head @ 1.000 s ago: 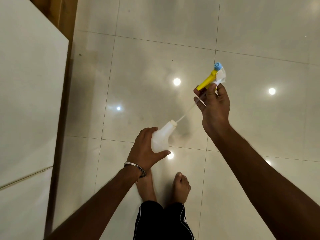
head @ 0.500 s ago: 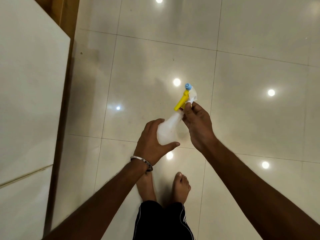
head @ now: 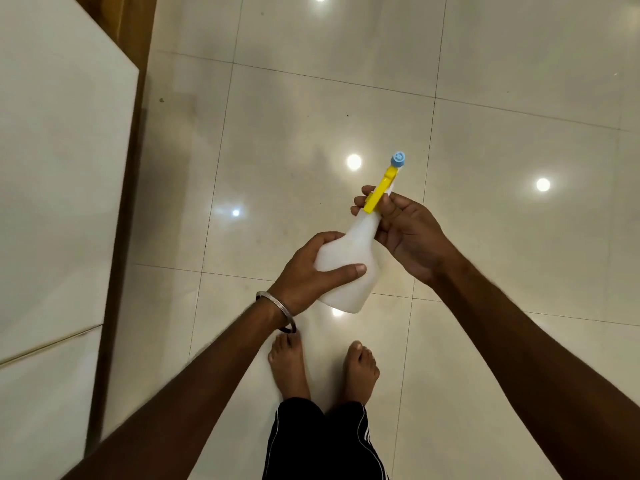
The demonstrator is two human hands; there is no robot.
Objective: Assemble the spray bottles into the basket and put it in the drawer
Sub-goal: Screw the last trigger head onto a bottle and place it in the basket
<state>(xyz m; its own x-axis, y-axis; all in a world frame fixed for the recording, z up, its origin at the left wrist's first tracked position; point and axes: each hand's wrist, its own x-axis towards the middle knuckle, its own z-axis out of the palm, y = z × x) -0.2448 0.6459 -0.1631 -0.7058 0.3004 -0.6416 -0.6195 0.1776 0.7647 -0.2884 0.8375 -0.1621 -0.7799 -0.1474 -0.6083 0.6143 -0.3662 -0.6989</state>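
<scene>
A white translucent spray bottle (head: 349,268) is held in the air above the floor, tilted with its neck up and to the right. My left hand (head: 304,271) grips its body, thumb across the front. On the neck sits a yellow spray head (head: 379,194) with a blue nozzle tip (head: 398,159). My right hand (head: 405,226) pinches the base of the spray head where it meets the neck. No basket or drawer is in view.
A white cabinet top (head: 59,174) with a wooden edge (head: 133,140) runs along the left. Glossy beige floor tiles (head: 311,98) reflect ceiling lights. My bare feet (head: 322,368) stand directly below the bottle.
The spray head, earlier held apart with its tube trailing from the bottle, has been pushed down onto the neck. The bottle has tilted more upright and my right hand has turned at the collar.
</scene>
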